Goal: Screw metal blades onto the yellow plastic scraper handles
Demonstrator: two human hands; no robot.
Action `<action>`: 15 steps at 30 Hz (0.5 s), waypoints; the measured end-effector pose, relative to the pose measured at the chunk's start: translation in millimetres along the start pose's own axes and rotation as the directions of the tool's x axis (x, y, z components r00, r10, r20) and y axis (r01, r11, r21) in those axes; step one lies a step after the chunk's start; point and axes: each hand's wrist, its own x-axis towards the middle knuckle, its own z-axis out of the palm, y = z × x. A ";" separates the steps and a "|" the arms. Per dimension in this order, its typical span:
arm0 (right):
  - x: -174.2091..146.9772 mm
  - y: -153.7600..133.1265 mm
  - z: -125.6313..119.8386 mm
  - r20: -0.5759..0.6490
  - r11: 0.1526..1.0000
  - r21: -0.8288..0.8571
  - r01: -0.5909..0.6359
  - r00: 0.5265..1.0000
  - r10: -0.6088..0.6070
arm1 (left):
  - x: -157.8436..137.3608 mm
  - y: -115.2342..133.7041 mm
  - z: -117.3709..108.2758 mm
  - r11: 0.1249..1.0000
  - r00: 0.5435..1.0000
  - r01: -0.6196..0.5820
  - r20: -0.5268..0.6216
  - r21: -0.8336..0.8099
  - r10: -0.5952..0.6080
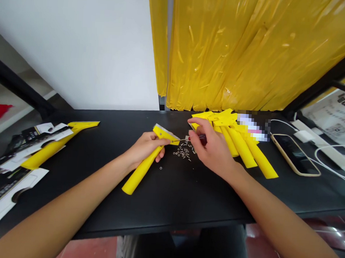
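My left hand [148, 147] is closed around the neck of a yellow scraper [140, 173], its handle slanting down to the left. A pale strip runs along the scraper's wide head, and small screws show on its face. In my right hand [212, 147] is a screwdriver [202, 138] with a dark handle, partly hidden by the fingers. Its thin shaft points left at the scraper's head; whether the tip sits in a screw I cannot tell. Below the shaft lies a loose heap of small screws and nuts [184, 151] on the black table [167, 206].
Several yellow scrapers [241, 147] are piled behind my right hand. Another yellow scraper [51, 147] lies at left on printed card sleeves [19, 193]. At right are a phone [295, 154], a power strip [320, 142] and white cables. Yellow plastic sheeting [238, 51] hangs behind.
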 end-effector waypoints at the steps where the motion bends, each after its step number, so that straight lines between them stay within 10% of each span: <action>1: 0.5 0.6 0.4 -0.013 1.000 0.000 0.023 1.000 -0.023 | 0.1 -0.6 0.2 1.000 1.000 0.000 0.002 0.005 0.000; 15: -1.5 -7.7 -6.9 0.090 0.990 -0.115 0.076 0.994 -0.066 | 2.5 -4.4 -1.4 0.999 0.999 -0.028 0.042 0.022 0.027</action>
